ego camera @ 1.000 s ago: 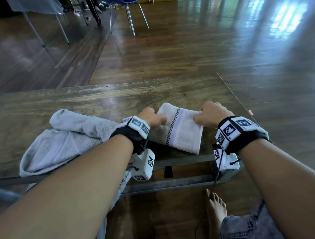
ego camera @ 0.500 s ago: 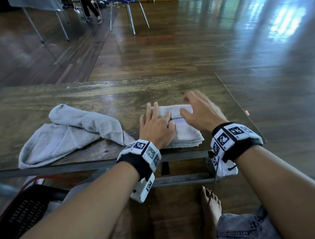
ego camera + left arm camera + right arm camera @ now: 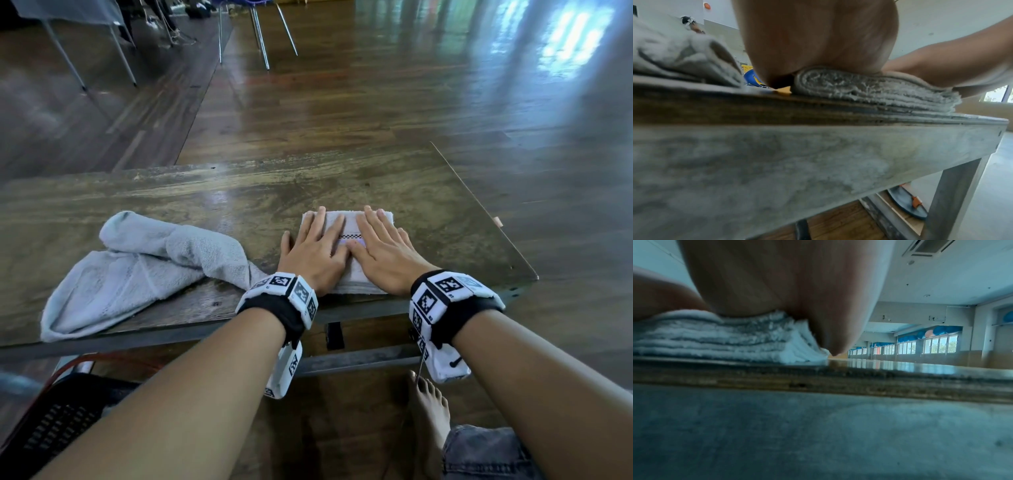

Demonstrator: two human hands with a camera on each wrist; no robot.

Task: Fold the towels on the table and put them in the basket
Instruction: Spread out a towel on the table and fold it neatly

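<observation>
Both hands flat, fingers straight and spread, palms pressing folded white towel near front edge of wooden table. Left hand covers towel's left half, right hand its right half, thumbs almost touching at middle. Checkered stripe shows between hands. Wrist views show towel stacked in several layers under palms. Second towel, pale grey, lies crumpled on table to left, unfolded. Dark basket sits on floor below table's left front edge.
</observation>
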